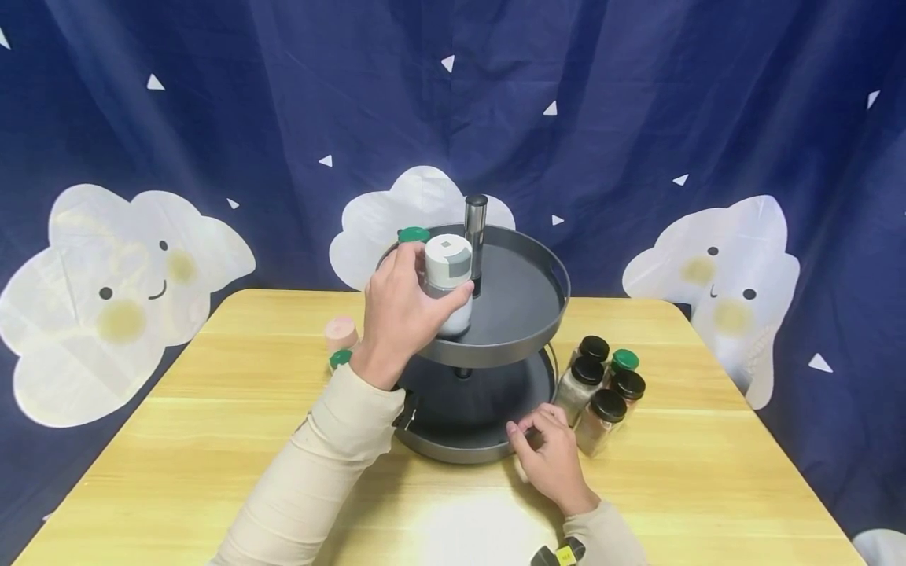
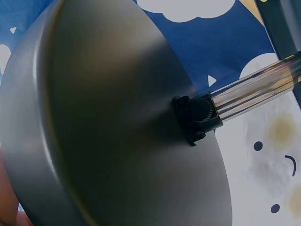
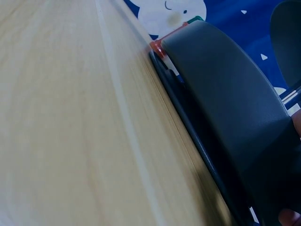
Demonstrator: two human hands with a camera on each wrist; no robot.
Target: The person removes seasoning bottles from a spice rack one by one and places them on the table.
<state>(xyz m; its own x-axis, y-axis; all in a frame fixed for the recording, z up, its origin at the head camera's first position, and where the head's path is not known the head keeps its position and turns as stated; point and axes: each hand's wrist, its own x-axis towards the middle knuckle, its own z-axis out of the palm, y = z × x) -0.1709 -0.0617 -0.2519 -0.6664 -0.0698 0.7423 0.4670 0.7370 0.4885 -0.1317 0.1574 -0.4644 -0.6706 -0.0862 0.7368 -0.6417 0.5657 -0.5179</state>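
My left hand grips a clear jar with a white lid and pale contents, thumb on one side and fingers on the other. The jar is upright at the front left of the upper tray of a dark two-tier stand. Just behind it shows another jar's green lid. My right hand is at the front right rim of the lower tray, its fingers loosely bent. In the right wrist view, fingertips show against that tray's wall. From below, the left wrist view shows the upper tray's underside.
To the right of the stand, several jars with black lids and one with a green lid stand close together. Left of it are a pink-topped jar and a green-lidded one. A chrome post rises through the upper tray.
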